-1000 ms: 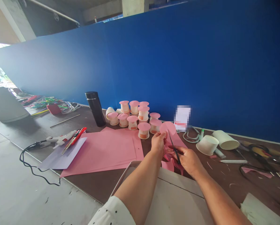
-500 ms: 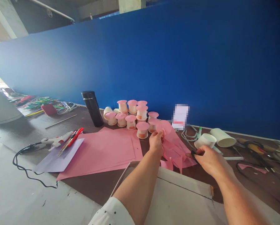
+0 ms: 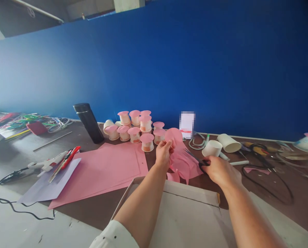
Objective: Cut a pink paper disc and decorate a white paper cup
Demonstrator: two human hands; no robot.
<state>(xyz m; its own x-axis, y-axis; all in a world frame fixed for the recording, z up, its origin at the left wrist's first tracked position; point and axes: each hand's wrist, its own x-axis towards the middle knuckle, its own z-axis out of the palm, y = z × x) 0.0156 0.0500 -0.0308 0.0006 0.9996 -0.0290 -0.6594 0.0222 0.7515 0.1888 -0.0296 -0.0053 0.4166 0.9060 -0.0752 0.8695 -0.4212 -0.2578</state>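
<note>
My left hand [image 3: 164, 152] pinches a round pink paper disc [image 3: 174, 135] by its lower edge, above a heap of pink paper scraps [image 3: 182, 162]. Black-handled scissors [image 3: 202, 164] are gripped in my right hand [image 3: 218, 169], with their blades pointing left over the scraps. I cannot tell whether the blades touch the paper. Just behind and left of my left hand stand several upside-down paper cups [image 3: 147, 147], each topped with a pink disc; some are stacked in a second layer.
Pink sheets [image 3: 99, 168] lie left, beneath a lilac sheet [image 3: 63, 184] with a red utility knife [image 3: 70, 157] and a glue gun [image 3: 48, 162]. A black flask [image 3: 88, 122] stands behind. Plain white cups [image 3: 229, 143] lie right. A cardboard box [image 3: 190, 217] is in front.
The view has turned right, so everything sits further left in it and another pink-topped item shows at the far right. The scissor blades now show more clearly. Both hands keep their holds.
</note>
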